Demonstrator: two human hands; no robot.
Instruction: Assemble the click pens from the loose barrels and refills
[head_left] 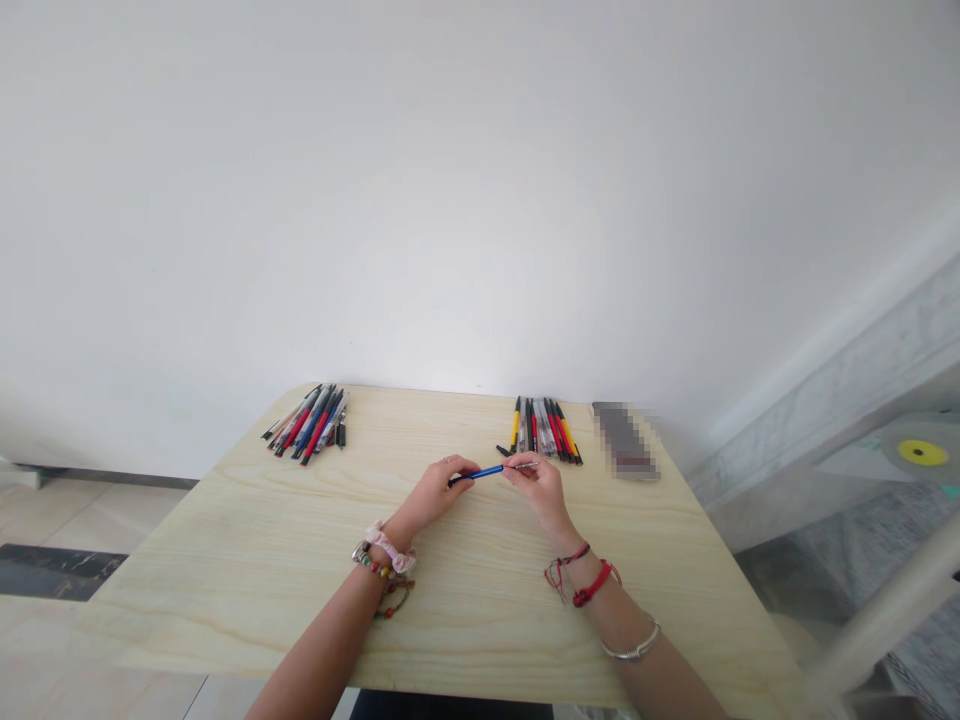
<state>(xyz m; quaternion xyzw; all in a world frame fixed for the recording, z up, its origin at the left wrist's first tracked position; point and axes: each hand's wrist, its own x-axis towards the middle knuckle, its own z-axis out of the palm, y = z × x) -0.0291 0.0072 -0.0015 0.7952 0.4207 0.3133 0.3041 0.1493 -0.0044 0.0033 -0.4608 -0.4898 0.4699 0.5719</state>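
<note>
A blue pen (489, 471) is stretched between both hands above the middle of the table. My left hand (435, 492) pinches its dark left end. My right hand (541, 488) closes its fingertips on the right end, where a thin, light piece with a dark tip sticks out past the fingers; whether it is joined to the blue barrel is hidden. Just beyond my right hand lies a row of pens (538, 425) in yellow, black, red and clear. To the far left rests a second bunch of pens (309, 420), mostly red, blue and clear.
The pale wooden table (300, 580) reaches a white wall (480, 200) at the back. A blurred-out flat rectangular object (624, 440) lies at the right rear. Small black pieces (341, 434) lie beside the left bunch. On the far right, a disc with a yellow centre (922, 453) shows.
</note>
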